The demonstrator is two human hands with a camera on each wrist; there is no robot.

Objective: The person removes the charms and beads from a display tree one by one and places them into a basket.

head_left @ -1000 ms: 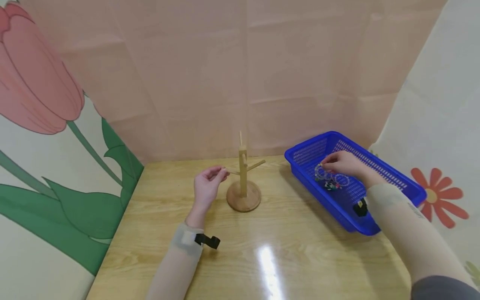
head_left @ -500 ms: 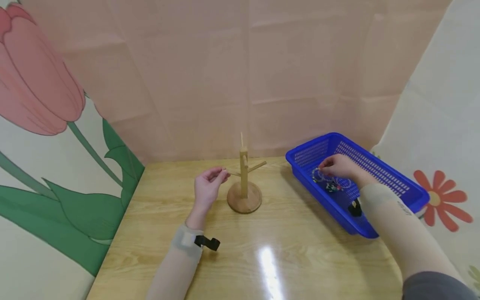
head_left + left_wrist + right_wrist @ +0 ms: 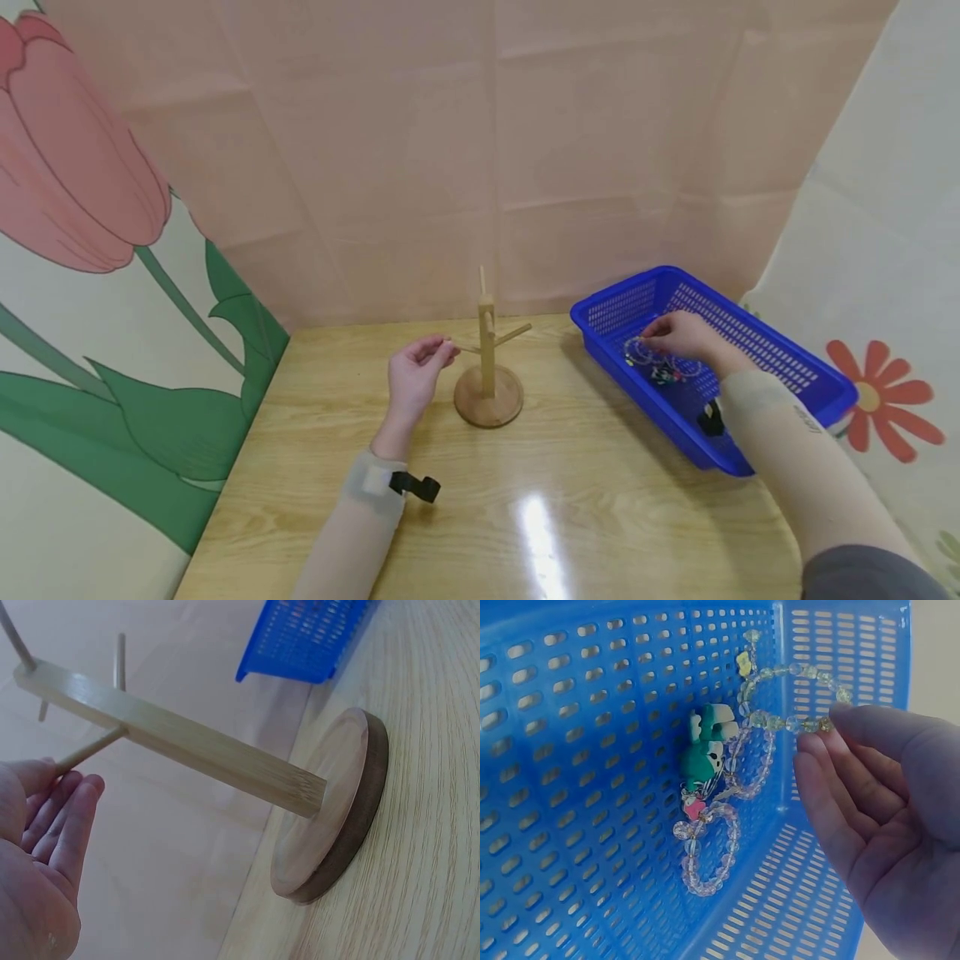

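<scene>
A wooden stand (image 3: 487, 367) with a round base and several thin pegs stands mid-table. My left hand (image 3: 415, 375) pinches the end of its left peg (image 3: 94, 750) between thumb and fingers. Inside the blue basket (image 3: 637, 404), my right hand (image 3: 686, 340) pinches a yellow-green beaded bracelet (image 3: 776, 722), which hangs from thumb and fingertips with a small yellow charm. Beneath it lie a pinkish clear bead bracelet (image 3: 731, 859), another pale purple one (image 3: 761, 769) and a green-and-white figure charm (image 3: 705, 754).
The basket rests on the wood-grain table (image 3: 592, 500) at the right, near the back wall covering (image 3: 390, 167). Black wrist gear (image 3: 711, 418) on the right arm overhangs the basket. Printed flower panels (image 3: 892, 400) border the sides.
My right hand has shifted slightly down with the bracelet, now lower among the other bracelets in the basket. My left hand stays on the peg.
</scene>
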